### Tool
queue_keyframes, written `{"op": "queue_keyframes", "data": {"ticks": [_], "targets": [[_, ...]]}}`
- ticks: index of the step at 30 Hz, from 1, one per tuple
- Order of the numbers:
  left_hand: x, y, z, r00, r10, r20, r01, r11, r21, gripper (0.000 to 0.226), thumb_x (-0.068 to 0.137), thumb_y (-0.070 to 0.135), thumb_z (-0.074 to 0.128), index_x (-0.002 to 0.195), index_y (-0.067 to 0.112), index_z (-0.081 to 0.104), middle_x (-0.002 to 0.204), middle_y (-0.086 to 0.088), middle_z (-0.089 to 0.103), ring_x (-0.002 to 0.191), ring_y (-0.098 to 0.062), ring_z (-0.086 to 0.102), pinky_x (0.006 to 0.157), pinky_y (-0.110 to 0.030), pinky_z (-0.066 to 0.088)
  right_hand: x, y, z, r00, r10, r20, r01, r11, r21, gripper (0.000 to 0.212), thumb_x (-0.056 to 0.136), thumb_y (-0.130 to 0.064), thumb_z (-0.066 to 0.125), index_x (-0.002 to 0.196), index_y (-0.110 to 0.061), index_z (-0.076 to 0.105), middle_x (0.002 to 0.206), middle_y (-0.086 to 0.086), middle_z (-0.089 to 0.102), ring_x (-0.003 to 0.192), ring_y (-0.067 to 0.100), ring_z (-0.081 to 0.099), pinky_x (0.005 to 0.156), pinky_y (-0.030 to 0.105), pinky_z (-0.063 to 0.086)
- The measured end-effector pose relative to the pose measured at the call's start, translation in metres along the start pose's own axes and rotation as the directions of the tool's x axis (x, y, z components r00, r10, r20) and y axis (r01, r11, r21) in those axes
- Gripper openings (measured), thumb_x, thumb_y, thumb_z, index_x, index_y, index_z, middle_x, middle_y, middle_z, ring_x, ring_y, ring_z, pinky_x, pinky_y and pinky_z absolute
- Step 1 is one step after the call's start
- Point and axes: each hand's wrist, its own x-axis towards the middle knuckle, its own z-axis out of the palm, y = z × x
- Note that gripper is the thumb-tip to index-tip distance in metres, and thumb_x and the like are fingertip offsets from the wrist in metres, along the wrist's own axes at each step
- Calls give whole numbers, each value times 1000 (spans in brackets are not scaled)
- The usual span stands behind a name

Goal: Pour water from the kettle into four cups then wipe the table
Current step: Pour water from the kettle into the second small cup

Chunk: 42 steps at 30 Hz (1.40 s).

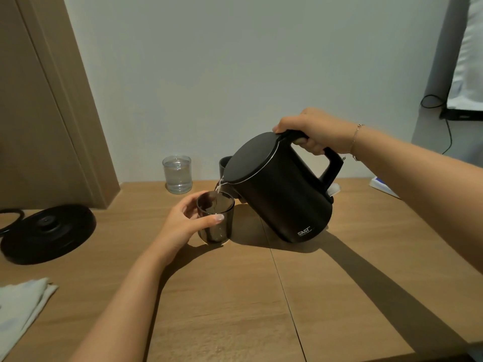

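Black kettle (pixel 277 189), gripped by its handle in the right hand (pixel 313 131), tilts over the wooden counter (pixel 339 296), spout streaming water into a smoky cup (pixel 215 220) the left hand (pixel 183 223) wraps around. Behind stands a clear cup (pixel 177 173) holding water, left lies the kettle base (pixel 47 232).

A round black kettle base (pixel 47 232) lies flat at the left of the wooden tabletop (pixel 326 296), a small knob at its centre and a black cord (pixel 10 218) curling off its left side. Behind it a tan wooden door frame (pixel 70 100) rises, leaning with the wide-angle view, against a plain pale wall (pixel 209 74). At the far right edge of the tabletop lies a flat white and blue item (pixel 383 185), too cut off to identify. At the upper right hangs a dark-framed screen (pixel 467 61), and thin black cables (pixel 444 121) loop and trail down the wall below its corner.
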Motion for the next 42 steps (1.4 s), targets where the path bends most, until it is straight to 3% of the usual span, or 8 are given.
{"op": "queue_keyframes", "data": {"ticks": [11,18,27,30,34,39,42], "targets": [[2,-2,0,1000,-14,-11,14,1000,21,57,69,23,84,117,34,57,122,12,61,117,-11,53,100,-30,41,3,4,-3,1000,11,-10,-11,1000,9,57,89,-37,61,39,-19,40,41,-3,31,35,13,22,40,21,17],[2,-2,-1,1000,-16,-5,16,1000,21,67,64,29,87,124,28,58,124,9,62,115,-5,55,87,-16,42,2,2,-2,1000,2,-11,-2,1000,4,52,89,-36,62,47,-15,39,44,-1,31,38,14,20,43,23,16],[3,-5,-5,1000,-17,-9,17,1000,16,78,54,38,90,125,27,60,125,7,64,120,-11,56,102,-30,43,3,-1,1,1000,2,-11,-2,1000,-31,51,88,-38,61,51,-13,37,45,-1,29,38,14,20,42,23,16],[1,-4,-6,1000,-16,-5,16,1000,3,73,54,38,87,122,29,61,123,8,65,117,-8,57,101,-29,44,3,-2,1,1000,4,-6,-4,999,-38,51,88,-39,61,51,-13,37,46,0,28,39,15,19,44,25,15],[2,-3,-8,1000,-13,-10,14,1000,17,58,67,22,86,117,32,60,120,10,64,113,-4,56,98,-26,44,3,-3,1,1000,-1,-7,1,999,-35,50,88,-38,61,50,-14,39,47,1,30,39,14,20,44,24,16],[1,-4,-14,1000,-27,11,27,999,22,73,60,33,85,126,31,56,127,8,60,119,-11,52,102,-32,39,2,-3,3,1000,-2,-11,2,999,-33,53,89,-37,61,47,-15,38,42,-2,31,38,14,21,45,25,16],[1,-6,-19,997,-51,53,51,999,4,83,55,40,85,131,35,50,130,12,55,121,-7,50,103,-26,36,2,-4,3,1000,0,-8,0,999,-44,52,88,-38,61,49,-14,38,43,-1,30,39,15,21,46,26,16]]}}
